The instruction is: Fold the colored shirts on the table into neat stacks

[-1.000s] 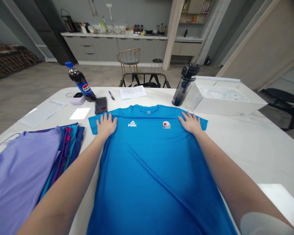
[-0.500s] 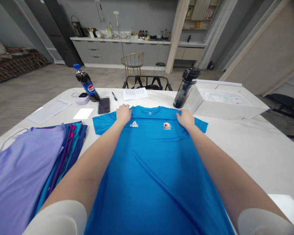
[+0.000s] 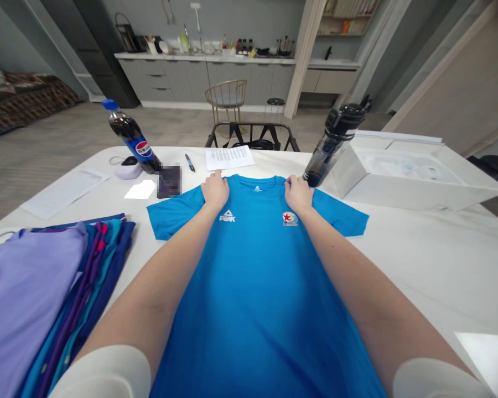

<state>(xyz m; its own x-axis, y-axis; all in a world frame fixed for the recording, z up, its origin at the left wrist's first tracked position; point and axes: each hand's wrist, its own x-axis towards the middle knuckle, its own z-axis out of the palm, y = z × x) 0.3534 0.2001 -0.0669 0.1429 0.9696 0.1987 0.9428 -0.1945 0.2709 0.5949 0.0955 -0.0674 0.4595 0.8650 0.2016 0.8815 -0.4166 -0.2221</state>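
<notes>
Seen from the head camera, a blue PEAK T-shirt (image 3: 249,265) lies flat and face up on a white table (image 3: 440,265), its collar toward the far side and its body running off the near edge of view. The left hand (image 3: 214,190) and right hand (image 3: 299,194) rest on the shoulders either side of the collar, fingers close together and flat on the cloth, with no visible pinch. This looks like a smoothing step; any lift would call for the fingers to close on the fabric. On the left sits a stack of folded shirts (image 3: 103,260), a lilac shirt (image 3: 25,293) on top. Farther off stand a Pepsi bottle (image 3: 135,141), a printed sheet (image 3: 229,157), a water bottle (image 3: 332,146) and, to the right, an open white box (image 3: 415,188).
</notes>
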